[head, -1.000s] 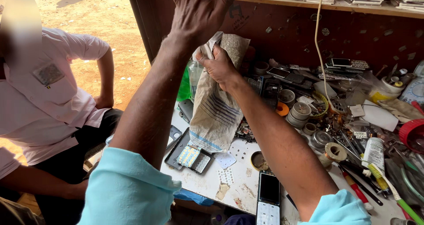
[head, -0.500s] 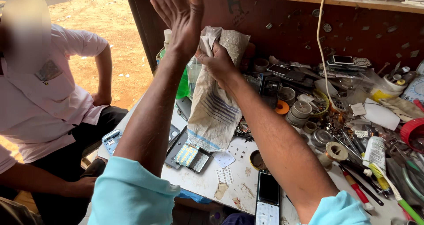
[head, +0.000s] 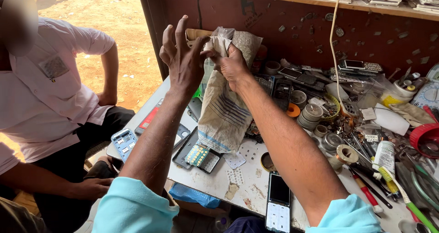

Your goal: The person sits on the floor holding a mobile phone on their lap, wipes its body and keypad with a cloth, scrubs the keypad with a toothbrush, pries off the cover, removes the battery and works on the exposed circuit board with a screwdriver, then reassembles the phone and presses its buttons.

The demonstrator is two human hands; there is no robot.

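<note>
1. Head view: right hand (head: 233, 66) clenched on top of a woven sack (head: 226, 109), held up over the tabletop (head: 256, 169) near its left edge; sack hangs below the grip, bottom touching a phone keypad board (head: 201, 156).
2. Left hand (head: 183, 61) raised, fingers spread, grip released; thumb tip just beside sack's top, approx. touching, can't tell.
3. Black phone (head: 278, 201) at front edge; tape rolls (head: 313, 114) mid-tabletop; seated person in white shirt (head: 50, 105) off left edge.

Short light-blue sleeves (head: 132, 208) cover both upper arms; forearms bare.
</note>
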